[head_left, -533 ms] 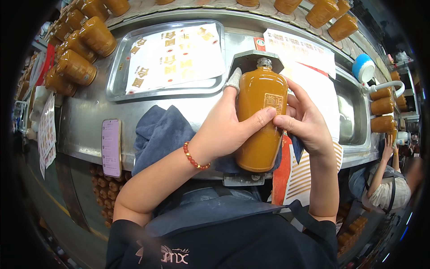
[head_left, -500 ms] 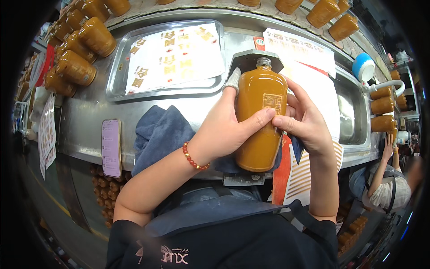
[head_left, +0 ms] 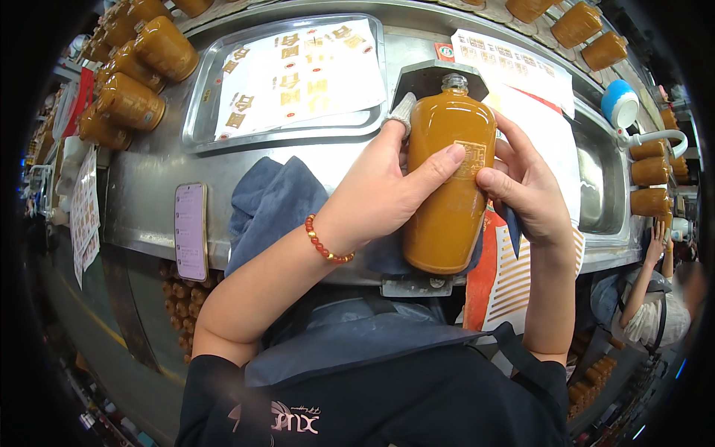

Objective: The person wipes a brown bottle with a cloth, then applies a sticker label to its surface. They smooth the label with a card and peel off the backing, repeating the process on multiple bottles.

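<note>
An amber-brown glass bottle (head_left: 445,223) with a clear, uncapped neck lies tilted in front of me, its neck pointing away. My left hand (head_left: 391,182) grips its left side, the thumb pressed on the edge of a gold square decal (head_left: 471,158). A whitish fabric finger cover (head_left: 403,112) sits on a finger of that hand. On the bottle's right side, my right hand (head_left: 529,186) holds it with curled fingers, thumb tip at the decal's lower right. Behind the neck is a dark angular metal stand (head_left: 424,77). A dark blue cloth (head_left: 272,197) lies to the left.
A metal tray (head_left: 195,112) holds sheets of gold decals (head_left: 298,82). A phone (head_left: 191,231) lies at the counter's front edge. More amber bottles (head_left: 167,48) stand at the far left and along the back. A sink (head_left: 596,182) is at the right, with another person (head_left: 648,305) beyond.
My left thumb has slid up along the decal, and my right thumb has shifted slightly outward, so the thumbs are farther apart. Both hands stay on the bottle. The whole view has shifted slightly.
</note>
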The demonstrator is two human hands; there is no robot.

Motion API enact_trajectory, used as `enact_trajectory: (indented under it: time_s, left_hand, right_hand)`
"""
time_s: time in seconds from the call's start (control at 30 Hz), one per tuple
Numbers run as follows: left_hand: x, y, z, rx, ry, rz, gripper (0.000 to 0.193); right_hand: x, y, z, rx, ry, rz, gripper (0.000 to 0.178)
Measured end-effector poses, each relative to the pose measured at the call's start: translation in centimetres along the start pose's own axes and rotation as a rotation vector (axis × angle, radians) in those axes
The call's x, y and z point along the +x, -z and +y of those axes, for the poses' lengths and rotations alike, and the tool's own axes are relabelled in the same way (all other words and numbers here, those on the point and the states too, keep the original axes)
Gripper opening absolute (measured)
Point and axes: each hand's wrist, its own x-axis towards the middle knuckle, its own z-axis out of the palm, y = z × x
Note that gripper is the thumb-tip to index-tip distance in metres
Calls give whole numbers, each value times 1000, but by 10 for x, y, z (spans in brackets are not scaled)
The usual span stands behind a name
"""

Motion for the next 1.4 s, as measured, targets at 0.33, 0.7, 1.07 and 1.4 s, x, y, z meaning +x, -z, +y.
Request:
enact_trajectory:
  time_s: [0.33, 0.7, 1.07, 1.4]
  left_hand:
    - [1, -1, 0, 79, -16, -1, 69]
    - [-2, 1, 9, -15, 157, -7, 64]
    - [-7, 3, 3, 22, 167, -80, 70]
    - [-4, 3, 1, 52, 114, -102, 77]
  right_hand:
    - [-1, -2, 1, 27, 19, 14, 82]
    - [1, 36, 16, 233, -92, 46, 53]
    - [-16, 26, 10, 228, 44, 228, 40]
    - [-39, -5, -18, 232, 89, 278, 34]
